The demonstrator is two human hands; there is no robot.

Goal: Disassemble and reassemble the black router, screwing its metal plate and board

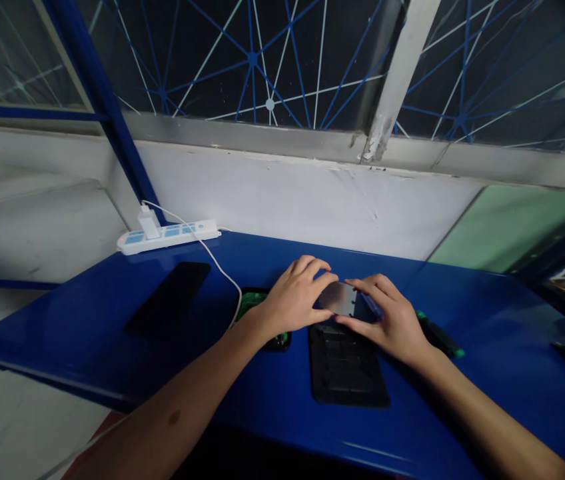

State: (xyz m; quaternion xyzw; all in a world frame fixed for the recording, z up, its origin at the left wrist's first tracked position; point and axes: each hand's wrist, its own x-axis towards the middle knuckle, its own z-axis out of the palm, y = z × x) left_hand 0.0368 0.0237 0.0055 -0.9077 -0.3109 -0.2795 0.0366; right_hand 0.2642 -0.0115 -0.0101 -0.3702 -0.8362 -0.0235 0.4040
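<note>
A thin, shiny metal plate with small dark notches along its right side is held above the table between both hands. My left hand grips its left edge between thumb and fingers. At its right edge, the thumb and fingers of my right hand are closed on it. Just below lies a black compartmented tray, its far end partly hidden by the plate and hands. Under my left wrist sits a black-rimmed tray with green contents, mostly covered by the hand and forearm.
A dark flat rectangular slab lies on the blue table at left. Behind it, a white power strip has a charger plugged in, its white cable running toward the green contents. A black-and-green tool lies right of my right hand.
</note>
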